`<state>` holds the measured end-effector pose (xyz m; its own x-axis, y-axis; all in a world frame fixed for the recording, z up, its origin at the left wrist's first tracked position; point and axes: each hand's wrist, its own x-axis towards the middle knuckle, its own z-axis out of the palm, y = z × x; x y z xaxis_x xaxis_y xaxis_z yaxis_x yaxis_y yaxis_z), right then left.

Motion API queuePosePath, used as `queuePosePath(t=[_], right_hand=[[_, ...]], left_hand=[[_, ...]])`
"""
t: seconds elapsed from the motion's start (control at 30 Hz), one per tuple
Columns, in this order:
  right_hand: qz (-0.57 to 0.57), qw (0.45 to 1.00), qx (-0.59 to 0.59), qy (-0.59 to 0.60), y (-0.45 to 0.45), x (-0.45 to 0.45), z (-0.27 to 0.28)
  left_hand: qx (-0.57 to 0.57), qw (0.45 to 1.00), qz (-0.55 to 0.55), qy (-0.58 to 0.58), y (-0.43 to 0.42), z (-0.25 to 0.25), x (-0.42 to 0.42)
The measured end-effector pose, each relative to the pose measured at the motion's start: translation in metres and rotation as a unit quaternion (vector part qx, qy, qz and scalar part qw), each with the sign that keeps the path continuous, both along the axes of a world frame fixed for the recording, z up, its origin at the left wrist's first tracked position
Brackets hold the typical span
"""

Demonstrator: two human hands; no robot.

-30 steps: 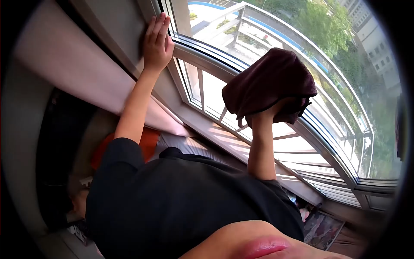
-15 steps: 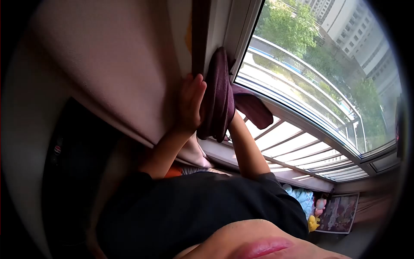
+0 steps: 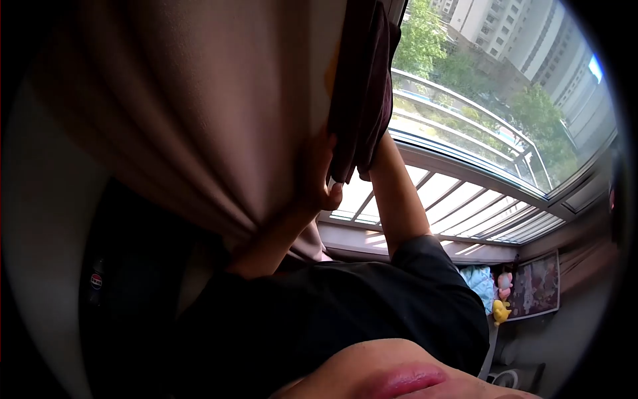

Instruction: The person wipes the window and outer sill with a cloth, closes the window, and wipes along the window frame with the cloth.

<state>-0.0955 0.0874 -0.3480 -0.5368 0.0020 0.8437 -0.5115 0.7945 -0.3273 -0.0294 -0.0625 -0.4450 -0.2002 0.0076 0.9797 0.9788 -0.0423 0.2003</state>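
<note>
A maroon cloth (image 3: 375, 86) is up against the edge of the window frame, hanging in folds. My right hand is hidden behind or inside it; only the raised right forearm (image 3: 399, 193) shows below the cloth. On the other side, my left hand (image 3: 321, 176) is lifted beside the brown-pink curtain (image 3: 259, 100), its thumb apart from its fingers. It touches or nearly touches the curtain's edge and the dark strip next to the cloth. Nothing shows held in it, though shadow hides part of the fingers.
The window (image 3: 478, 100) looks out on a railing, trees and tall buildings. Below it runs a sill (image 3: 352, 236). At the lower right are a yellow toy (image 3: 501, 312), a pink toy (image 3: 505, 284), a light blue cloth (image 3: 480, 286) and a framed picture (image 3: 537, 286).
The maroon cloth and my right arm have moved higher along the frame, and its loose flap on the right is no longer seen. My left thumb now spreads outward. The view has shifted slightly.
</note>
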Motion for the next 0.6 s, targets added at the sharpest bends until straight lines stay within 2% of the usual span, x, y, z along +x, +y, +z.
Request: queuePosePath(t=[0.03,0.13,0.2,0.3,0.47,0.6], right_hand=[[0.018,0.999,-0.018,-0.022,-0.012,0.014,-0.031],[0.06,0.991,-0.062,-0.102,-0.043,0.048,-0.125],[0.075,0.985,-0.074,-0.14,-0.055,0.064,-0.166],[0.081,0.984,-0.074,-0.137,-0.046,0.047,-0.175],[0.082,0.988,-0.061,-0.112,0.011,-0.024,-0.144],[0.158,0.973,-0.063,-0.157,0.012,-0.043,-0.17]], left_hand=[[0.037,0.991,0.0,0.126,0.004,-0.004,-0.012],[0.001,0.997,-0.01,0.079,-0.001,-0.029,-0.006],[-0.029,0.996,0.012,0.087,-0.005,-0.016,-0.001],[-0.05,0.99,0.096,0.092,-0.003,-0.01,0.0],[-0.051,0.985,0.154,0.061,-0.003,-0.015,0.002],[-0.025,0.975,0.211,0.067,0.002,-0.009,0.007]])
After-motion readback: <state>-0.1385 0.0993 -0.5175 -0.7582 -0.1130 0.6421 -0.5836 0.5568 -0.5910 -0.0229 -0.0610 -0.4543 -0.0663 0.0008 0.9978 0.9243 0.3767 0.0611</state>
